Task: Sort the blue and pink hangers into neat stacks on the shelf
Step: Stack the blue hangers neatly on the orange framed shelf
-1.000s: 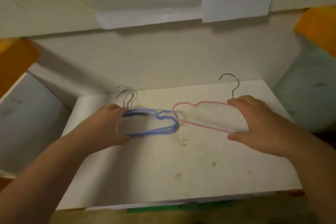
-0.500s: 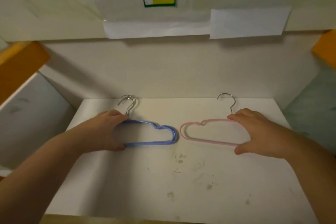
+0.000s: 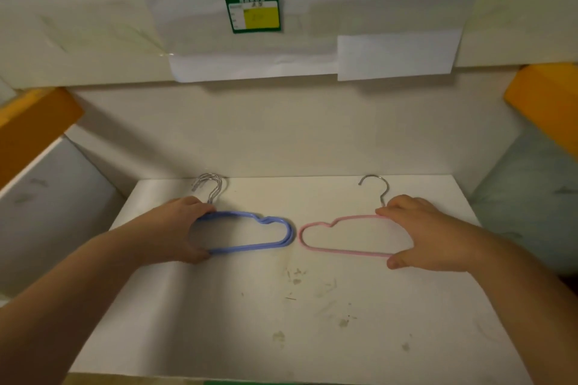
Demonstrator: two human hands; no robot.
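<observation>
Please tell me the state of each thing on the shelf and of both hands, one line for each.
blue hangers: stacked, lying flat on the shelf, hooks pointing to the back
pink hanger: single, lying flat, beside the blue stack but not touching it
left hand: grips the left end of the blue hangers
right hand: grips the right end of the pink hanger
shelf: white, with marks and stains

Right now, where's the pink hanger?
Head view: the pink hanger lies flat on the white shelf, right of centre, held by the right hand, beside but apart from the blue hangers.
</observation>
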